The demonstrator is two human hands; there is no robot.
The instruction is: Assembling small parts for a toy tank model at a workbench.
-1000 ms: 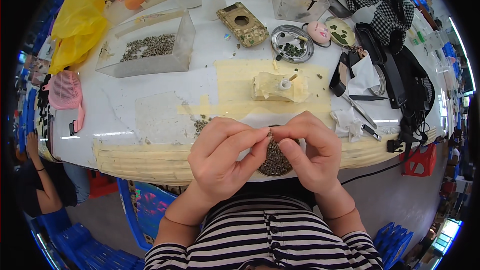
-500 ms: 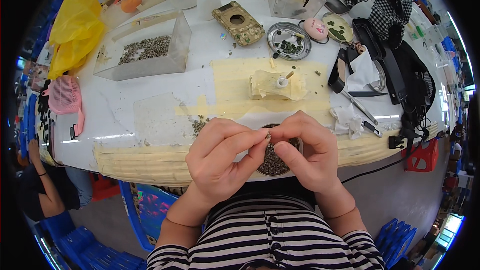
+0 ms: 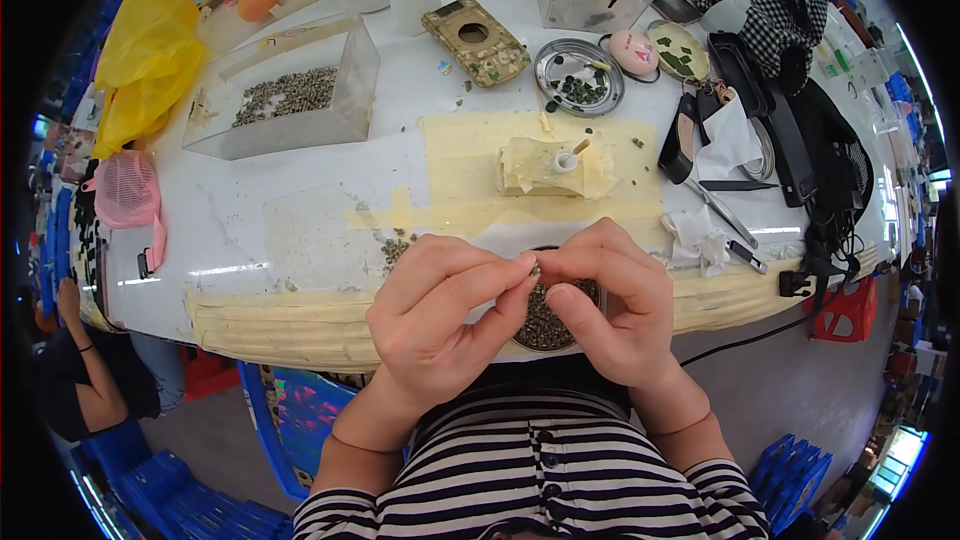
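A tiny grey-brown part [image 3: 536, 270] is pinched between the thumb and fingertips of my left hand [image 3: 435, 315]. My right hand [image 3: 620, 305] meets it there, its index fingertip against the part and its thumb held apart lower down. Whether the right fingers also grip it is hidden. Just below the fingertips, near the table's front edge, is a round dish [image 3: 548, 349] full of small grey-brown parts [image 3: 545, 323]. More loose parts [image 3: 398, 245] lie in a small heap beside my left hand.
Beyond my hands stands a tape-wrapped block [image 3: 540, 172] with a small white cup [image 3: 566, 162]. A clear bin [image 3: 290, 148] of parts is at left. Farther back lie a camouflage model tank hull [image 3: 480, 45] and a metal dish [image 3: 540, 90] of green pieces. Tweezers [image 3: 725, 212] lie at right.
Both hands stay together at nearly the same spot, with only slight finger movement around the small part. The whole view has shifted a little.
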